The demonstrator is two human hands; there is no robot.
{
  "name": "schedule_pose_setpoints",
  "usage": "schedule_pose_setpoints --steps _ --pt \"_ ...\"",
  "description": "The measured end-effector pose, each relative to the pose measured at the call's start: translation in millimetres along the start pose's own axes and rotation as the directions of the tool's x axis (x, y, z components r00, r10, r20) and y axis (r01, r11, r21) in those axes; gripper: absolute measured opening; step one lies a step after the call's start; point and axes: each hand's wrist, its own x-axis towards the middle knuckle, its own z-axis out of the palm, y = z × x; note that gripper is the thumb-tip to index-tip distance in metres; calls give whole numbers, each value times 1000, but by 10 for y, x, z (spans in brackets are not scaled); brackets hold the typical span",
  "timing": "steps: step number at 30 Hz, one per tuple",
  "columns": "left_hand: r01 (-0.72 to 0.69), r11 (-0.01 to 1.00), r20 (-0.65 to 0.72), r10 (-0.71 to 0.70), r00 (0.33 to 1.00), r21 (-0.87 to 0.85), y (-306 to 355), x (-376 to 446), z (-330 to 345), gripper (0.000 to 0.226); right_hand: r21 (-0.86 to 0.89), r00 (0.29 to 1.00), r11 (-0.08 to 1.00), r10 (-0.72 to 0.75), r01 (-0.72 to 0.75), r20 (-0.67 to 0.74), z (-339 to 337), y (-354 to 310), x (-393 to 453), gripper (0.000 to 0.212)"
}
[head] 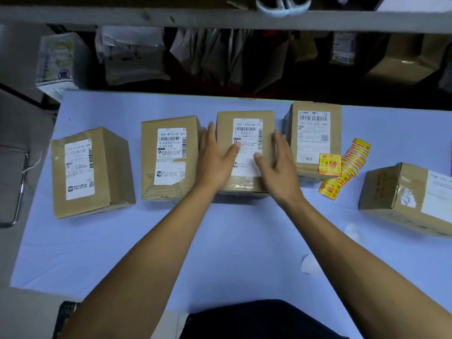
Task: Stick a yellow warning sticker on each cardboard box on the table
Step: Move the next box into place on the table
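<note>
Five cardboard boxes with white shipping labels stand on the table (pixel 151 245). My left hand (pixel 215 157) and my right hand (pixel 278 162) clasp the middle box (pixel 226 123) from its two sides, thumbs resting on its label. To the left are the second box (pixel 168 157) and the far-left box (pixel 83 172); I see no sticker on their tops. The fourth box (pixel 313 138) carries a yellow warning sticker (pixel 329 164) at its near right corner. A strip of yellow stickers (pixel 349 167) lies on the table just right of it. The fifth box (pixel 406 196) sits tilted at the right edge.
Two white paper scraps (pixel 309 264) lie on the table's near right part. A shelf (pixel 220 19) with bagged parcels (pixel 132 55) runs behind the table. A metal chair frame (pixel 20 187) stands at the left. My dark clothing shows at the bottom.
</note>
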Motion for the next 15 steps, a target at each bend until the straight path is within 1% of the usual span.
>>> schedule_pose_setpoints --steps 1,2,3,4,6,8,11,15 --pt "105 986 -4 -107 994 -126 39 113 11 88 121 997 990 80 -78 -8 -5 -48 114 72" --pt "194 952 20 -195 981 -238 56 215 25 90 215 991 967 135 -134 7 0 -77 219 73" --pt "260 913 56 -256 965 -314 56 294 44 90 276 985 945 170 -174 36 13 -88 305 74" --pt "302 887 93 -288 953 -349 39 357 64 85 313 978 926 198 -210 71 23 -80 374 75" --pt "318 873 147 -282 948 -370 -13 417 91 63 361 963 893 233 -268 138 32 -41 466 74" --pt "291 867 183 -235 954 -405 -80 432 106 47 385 957 879 226 -280 181 34 11 527 70" --pt "249 851 215 -165 963 -462 -160 404 123 39 394 959 879 206 -268 193 52 56 552 67" --pt "252 839 222 -161 962 -483 -120 388 111 39 406 962 877 194 -257 190 55 21 550 67"
